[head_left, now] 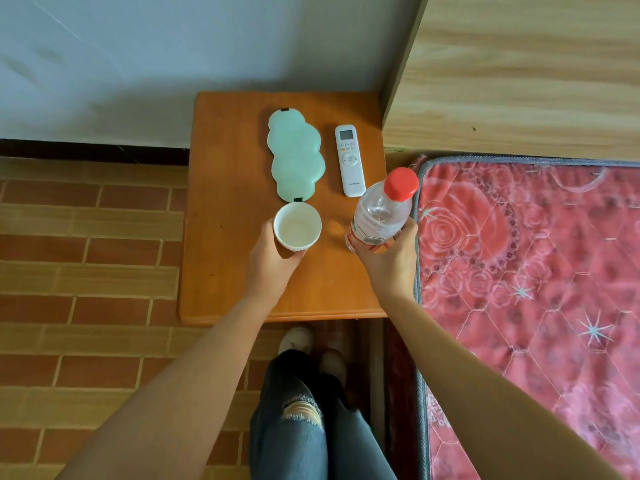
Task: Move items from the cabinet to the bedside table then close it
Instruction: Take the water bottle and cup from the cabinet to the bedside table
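The cabinet is hidden under the bench point(225, 271). The left hand point(273, 261) fingers curl round one cup point(297, 228); the right hand point(388, 261) grips one bottle point(381, 213), at 3 o'clock from the cup.

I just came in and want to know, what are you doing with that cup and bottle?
A person stands at the wooden bedside table, holding something in each hand. The left hand grips a white cup, and the right hand grips a clear water bottle with a red cap. Both are over the tabletop; whether they touch it yet is unclear. A mint green eye mask and a white remote control already lie there.
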Action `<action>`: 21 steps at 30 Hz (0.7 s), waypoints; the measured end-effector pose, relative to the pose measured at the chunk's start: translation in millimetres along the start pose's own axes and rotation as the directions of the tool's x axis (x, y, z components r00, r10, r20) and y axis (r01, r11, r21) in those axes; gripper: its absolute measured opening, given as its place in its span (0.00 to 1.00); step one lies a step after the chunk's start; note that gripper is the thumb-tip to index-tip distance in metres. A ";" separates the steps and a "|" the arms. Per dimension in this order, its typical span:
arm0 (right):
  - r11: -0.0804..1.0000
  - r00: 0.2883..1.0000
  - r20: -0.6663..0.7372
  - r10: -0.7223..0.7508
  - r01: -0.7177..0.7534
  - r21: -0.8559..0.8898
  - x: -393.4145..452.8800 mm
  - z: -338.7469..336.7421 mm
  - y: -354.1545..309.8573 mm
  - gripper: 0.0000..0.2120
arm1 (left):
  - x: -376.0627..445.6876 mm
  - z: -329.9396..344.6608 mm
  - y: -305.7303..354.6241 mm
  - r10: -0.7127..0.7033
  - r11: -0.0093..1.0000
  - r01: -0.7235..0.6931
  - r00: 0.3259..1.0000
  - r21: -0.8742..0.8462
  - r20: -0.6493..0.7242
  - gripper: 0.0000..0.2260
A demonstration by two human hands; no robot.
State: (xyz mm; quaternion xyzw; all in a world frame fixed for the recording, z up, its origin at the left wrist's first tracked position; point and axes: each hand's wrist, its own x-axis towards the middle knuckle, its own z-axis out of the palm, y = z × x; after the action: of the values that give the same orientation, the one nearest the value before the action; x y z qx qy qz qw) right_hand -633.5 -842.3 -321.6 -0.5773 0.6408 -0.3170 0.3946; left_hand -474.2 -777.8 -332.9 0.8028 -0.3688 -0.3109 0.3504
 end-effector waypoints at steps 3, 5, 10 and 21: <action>1.000 1.000 0.001 -0.014 0.014 -0.004 -1.0 -1.6 0.7 0.35 | -1.4 -0.1 -2.0 0.005 1.000 -0.005 1.000 0.002 -0.016 0.29; 1.000 1.000 0.009 -0.013 0.013 -0.012 -1.1 -2.1 1.5 0.36 | -1.5 -0.1 -1.7 0.000 1.000 0.000 1.000 0.011 -0.017 0.29; 0.999 0.999 0.034 -0.004 0.005 -0.045 -0.4 -4.4 -0.5 0.35 | -3.2 -1.0 -2.2 0.010 0.999 -0.009 1.000 0.050 -0.022 0.29; 0.968 0.972 0.235 0.014 0.045 -0.245 -10.4 -48.4 -42.6 0.28 | -22.0 -54.1 20.7 -0.138 0.960 0.135 0.990 0.247 -0.007 0.31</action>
State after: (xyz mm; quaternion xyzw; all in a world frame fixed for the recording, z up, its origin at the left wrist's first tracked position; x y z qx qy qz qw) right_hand -654.6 -840.1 -259.9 -0.6605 0.6199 -0.1667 0.3894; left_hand -452.8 -751.9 -280.9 0.8620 -0.3501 -0.2902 0.2238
